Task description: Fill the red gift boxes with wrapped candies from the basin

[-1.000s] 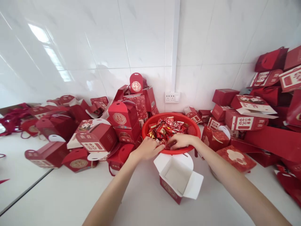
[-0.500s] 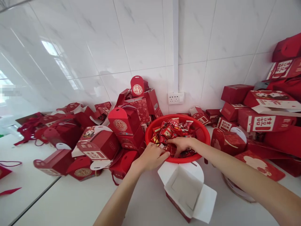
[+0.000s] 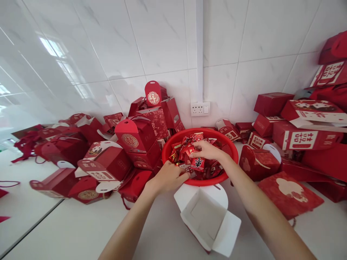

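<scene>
a glossy, squarish red packet (image 3: 198, 164) is touched by the right hand (image 3: 208, 150), grip unclear. likely light, slippery; best pinched edgewise.

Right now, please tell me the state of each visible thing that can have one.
Basket: upright, holding packets.
Packets: wrapped, loosely heaped.
White-lined box: open, flaps spread, no packets visible inside.
Left hand: at the basket's near rim, fingers bent.
Right hand: over the packets, fingers at one; grip unclear.
Socket: no plug in it.
Switch: position unclear.
Left boxes: heaped, some tilted.
Right boxes: heaped, some tilted.
</scene>
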Demonstrator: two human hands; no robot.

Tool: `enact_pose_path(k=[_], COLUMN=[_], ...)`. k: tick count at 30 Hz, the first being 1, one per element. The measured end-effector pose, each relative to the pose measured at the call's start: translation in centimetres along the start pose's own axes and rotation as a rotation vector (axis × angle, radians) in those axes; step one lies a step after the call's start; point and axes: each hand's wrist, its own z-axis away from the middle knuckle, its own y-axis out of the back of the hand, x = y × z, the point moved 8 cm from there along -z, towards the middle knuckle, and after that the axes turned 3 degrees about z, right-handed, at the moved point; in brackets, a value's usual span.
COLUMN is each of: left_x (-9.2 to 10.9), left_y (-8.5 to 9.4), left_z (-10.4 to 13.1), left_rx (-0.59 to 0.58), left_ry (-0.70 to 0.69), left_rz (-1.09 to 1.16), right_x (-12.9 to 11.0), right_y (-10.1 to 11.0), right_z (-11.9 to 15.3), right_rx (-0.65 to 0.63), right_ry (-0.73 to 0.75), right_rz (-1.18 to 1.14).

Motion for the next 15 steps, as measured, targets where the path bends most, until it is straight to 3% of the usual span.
enact_pose_path(k=[5, 7, 11, 15], left_x=[-2.1, -3.2, -4.0, -4.5], left_y=[0.5, 0.2, 0.1, 0.6], left_z=[-2.7, -4.4, -7.0, -6.8], left_rx=[-0.009, -0.008, 0.080, 0.219], left_ry=[0.178, 0.188, 0.033, -0.077], left_rz=[0.209, 0.354, 0.730, 1.034], right_x=[0.4, 0.3, -0.1, -0.6], right_y=[1.7, 2.1, 2.8, 3.1], right_z=[1.0, 1.4, 2.1, 2.5], right_rx=[0.209, 0.277, 0.370, 0.409], right_ry=[-0.006, 0.002, 0.031, 0.066], right_rz=[-0.054, -0.091, -0.140, -0.151])
